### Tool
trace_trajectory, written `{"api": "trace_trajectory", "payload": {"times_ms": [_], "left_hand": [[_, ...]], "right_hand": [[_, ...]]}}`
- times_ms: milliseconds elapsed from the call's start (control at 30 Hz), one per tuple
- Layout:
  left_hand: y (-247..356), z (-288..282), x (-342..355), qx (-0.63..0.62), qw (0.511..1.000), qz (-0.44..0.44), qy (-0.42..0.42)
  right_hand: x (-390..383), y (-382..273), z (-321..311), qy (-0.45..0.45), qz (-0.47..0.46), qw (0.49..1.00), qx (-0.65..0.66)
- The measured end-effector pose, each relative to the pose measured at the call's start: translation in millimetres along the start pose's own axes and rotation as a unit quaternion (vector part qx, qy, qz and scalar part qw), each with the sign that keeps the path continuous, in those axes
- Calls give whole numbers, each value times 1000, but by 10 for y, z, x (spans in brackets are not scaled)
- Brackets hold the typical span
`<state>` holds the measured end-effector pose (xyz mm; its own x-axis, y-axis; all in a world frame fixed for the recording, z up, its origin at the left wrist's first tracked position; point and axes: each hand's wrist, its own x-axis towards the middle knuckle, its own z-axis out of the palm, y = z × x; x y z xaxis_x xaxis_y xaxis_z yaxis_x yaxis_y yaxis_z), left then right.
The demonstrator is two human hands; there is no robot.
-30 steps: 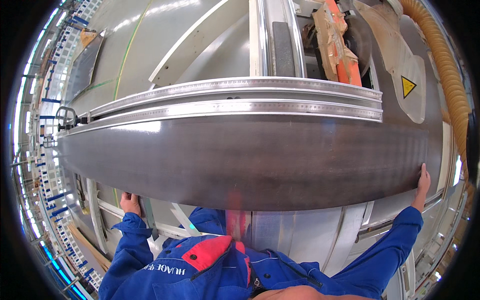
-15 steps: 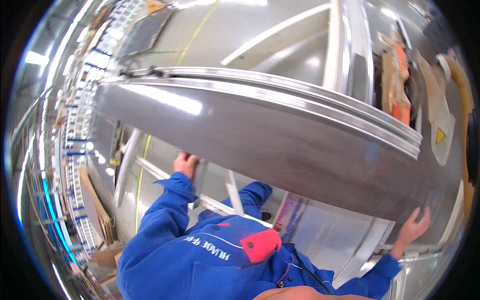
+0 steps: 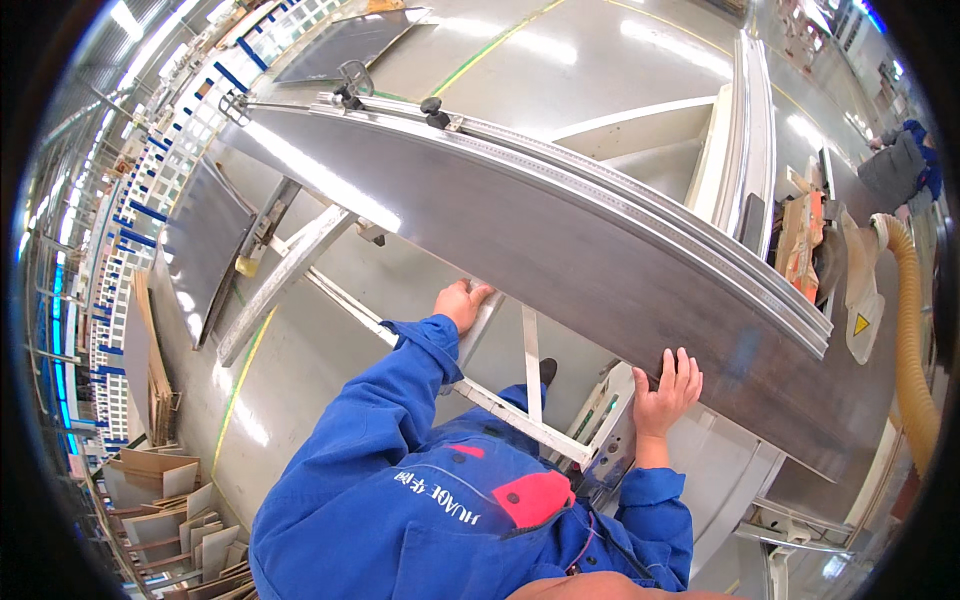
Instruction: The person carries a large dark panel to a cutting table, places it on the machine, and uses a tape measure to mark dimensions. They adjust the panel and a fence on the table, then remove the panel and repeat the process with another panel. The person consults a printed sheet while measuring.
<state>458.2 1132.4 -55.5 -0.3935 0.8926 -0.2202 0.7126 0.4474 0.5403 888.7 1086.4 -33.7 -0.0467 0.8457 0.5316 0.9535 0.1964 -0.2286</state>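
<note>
A long dark grey board point(image 3: 480, 240) lies across the view, its far side along a silver metal fence point(image 3: 600, 195). My left hand point(image 3: 460, 305) is closed at the board's near edge, left of the middle, with the fingertips partly hidden. Farther right, my right hand point(image 3: 665, 400) rests at the same edge, open, with its fingers stretched out over the dark surface. Black knobs point(image 3: 435, 112) sit on the fence towards its left end.
A white saw guard point(image 3: 862, 290) with a yellow triangle and a ribbed tan hose point(image 3: 908, 340) stand at the right. Below the board is a white metal frame point(image 3: 530, 365). Board offcuts point(image 3: 165, 510) stand at lower left. Another person point(image 3: 905, 165) is at far right.
My right hand has moved left along the near edge, away from the board's right end. My left hand stays at the edge, and the view has shifted.
</note>
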Motion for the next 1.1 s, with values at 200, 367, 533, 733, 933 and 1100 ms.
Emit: {"api": "trace_trajectory", "payload": {"times_ms": [200,367,533,733,933,1100], "left_hand": [[109,-109,-28,-30,999,-13,-16],[22,-48,45,-20,997,-46,-57],[-318,274,328,-41,998,17,-43],[-584,462,536,54,996,74,4],[-627,467,569,-7,996,89,-4],[-635,483,588,7,996,85,-1]], "right_hand": [[-17,22,27,-13,-10,1000,-15],[88,-34,15,-9,-9,1000,17],[17,19,114,-29,-5,998,-50],[-72,62,86,-8,16,1000,-19],[-86,76,97,-9,-1,1000,-29],[-116,117,199,-15,-26,999,-32]]}}
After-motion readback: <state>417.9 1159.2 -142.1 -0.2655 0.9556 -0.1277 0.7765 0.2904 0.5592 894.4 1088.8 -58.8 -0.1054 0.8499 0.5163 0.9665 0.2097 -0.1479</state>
